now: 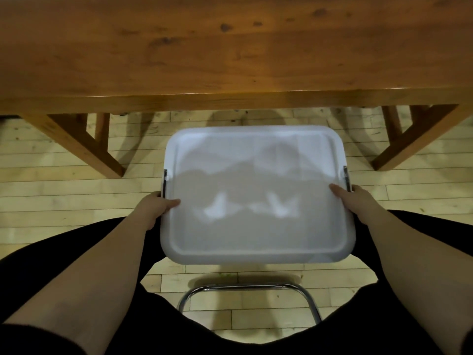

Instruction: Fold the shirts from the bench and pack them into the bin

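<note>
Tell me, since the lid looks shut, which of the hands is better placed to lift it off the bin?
Neither clearly: the left hand and right hand grip opposite edges of the white lid, each just below a side latch, thumbs on top. Lifting with both seems most sensible.

L hand (156,204) + R hand (354,201) grip lidded bin (256,226) sides, below bench (230,47).

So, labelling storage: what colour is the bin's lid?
The lid is translucent white, seen in the head view.
</note>
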{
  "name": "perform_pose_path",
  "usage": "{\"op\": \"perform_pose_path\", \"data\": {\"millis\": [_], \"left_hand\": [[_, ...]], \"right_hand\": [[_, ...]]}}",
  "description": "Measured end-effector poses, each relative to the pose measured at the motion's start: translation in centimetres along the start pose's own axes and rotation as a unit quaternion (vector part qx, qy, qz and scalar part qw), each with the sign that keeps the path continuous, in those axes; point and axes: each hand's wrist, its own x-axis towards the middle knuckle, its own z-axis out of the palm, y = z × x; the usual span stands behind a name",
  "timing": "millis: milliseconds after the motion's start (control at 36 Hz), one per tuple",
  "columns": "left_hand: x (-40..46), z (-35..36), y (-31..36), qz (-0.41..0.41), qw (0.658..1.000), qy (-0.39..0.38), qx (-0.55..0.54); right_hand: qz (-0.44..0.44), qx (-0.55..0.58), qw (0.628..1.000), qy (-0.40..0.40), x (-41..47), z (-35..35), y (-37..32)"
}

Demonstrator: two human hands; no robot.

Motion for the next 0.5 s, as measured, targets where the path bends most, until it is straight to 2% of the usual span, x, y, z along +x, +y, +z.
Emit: {"op": "perform_pose_path", "data": {"millis": [278, 500], "left_hand": [[0.3, 1.8, -0.1, 0.037, 0.991, 0.063, 0.112], [0.4, 3.5, -0.1, 0.053, 0.979, 0.111, 0.162]], "right_hand": [[-0.024, -0.006, 1.0, 0.008, -0.6, 0.7, -0.3], [-0.037, -0.017, 0.999, 0.021, -1.7, 1.6, -0.9]]}}
